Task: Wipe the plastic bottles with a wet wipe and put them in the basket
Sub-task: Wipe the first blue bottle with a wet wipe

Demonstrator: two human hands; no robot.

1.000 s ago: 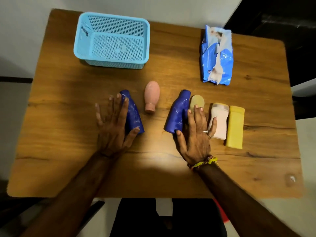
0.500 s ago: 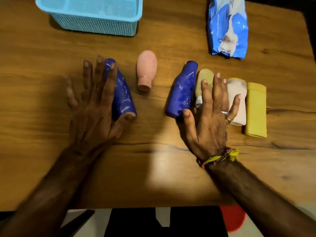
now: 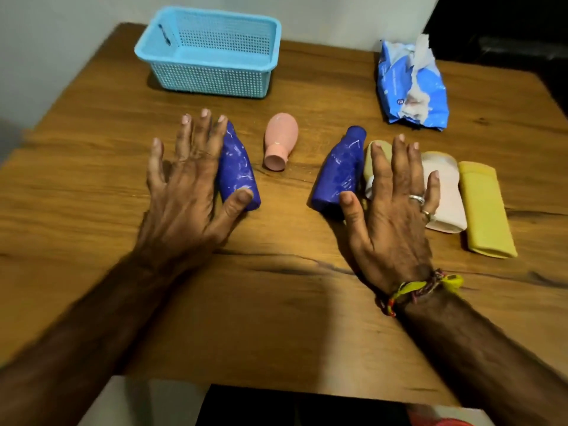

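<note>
Wooden table (image 3: 276,302): blue bottle (image 3: 238,173) beside left hand (image 3: 184,192)

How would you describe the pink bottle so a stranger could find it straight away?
Start at the light blue basket at the far side of the wooden table, then come nearer, toward the row of bottles. The pink bottle lies on its side between the two dark blue bottles, touching neither. It is the only pink one, rounded, its narrow neck pointing toward the person.

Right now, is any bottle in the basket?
No: the basket holds nothing, and all the bottles lie on the table.
</note>
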